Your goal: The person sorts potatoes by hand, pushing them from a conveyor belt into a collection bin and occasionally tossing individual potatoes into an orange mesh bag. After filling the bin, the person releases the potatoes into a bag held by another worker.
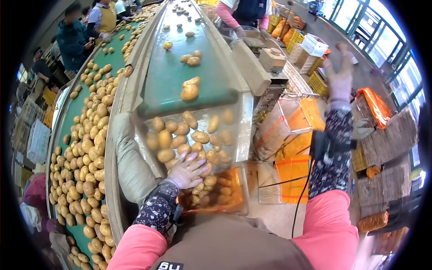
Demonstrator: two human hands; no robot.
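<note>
Potatoes (pixel 180 135) pile at the end of the green belt (pixel 171 81); your left hand (pixel 186 171) lies flat on them, fingers spread, while your right hand (pixel 339 78) is raised, too blurred to judge its grip.

The potatoes (pixel 180 139) are tan to yellow-brown, some with darker specks. Both belts (pixel 166 76) are dark green with grey metal edges. The sleeves (pixel 330 229) are plain pink, and their cuffs (pixel 157 209) are black with a small pale flower print. The apron (pixel 225 245) is dull brown. The net bags (pixel 292 173) are bright orange, the crates (pixel 317 83) yellow, and the box (pixel 313 45) white.
</note>
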